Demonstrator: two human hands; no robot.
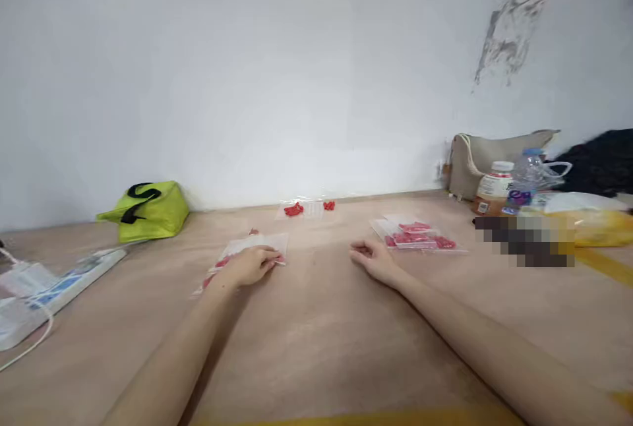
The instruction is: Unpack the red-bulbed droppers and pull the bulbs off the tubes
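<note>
On the left of the table my left hand (251,264) lies over a group of clear plastic bags (247,242) with small red pieces inside. Its fingers and thumb are closed at the right edge of one bag; the palm side is hidden. My right hand (376,260) rests on the table with its fingers loosely bent, the thumb apart, and nothing visible in them. Just beyond and right of that hand is a stack of clear bags (418,237) holding red pieces. Near the wall lie two small red heaps (293,210) on or in clear plastic.
A yellow-green pouch (153,212) stands back left, with a white power strip (89,281) and cable nearer. At the right are a drink bottle (494,188), a clear bottle (529,179), a beige bag (499,149) and a yellow package (598,227). A wall (297,83) closes the back.
</note>
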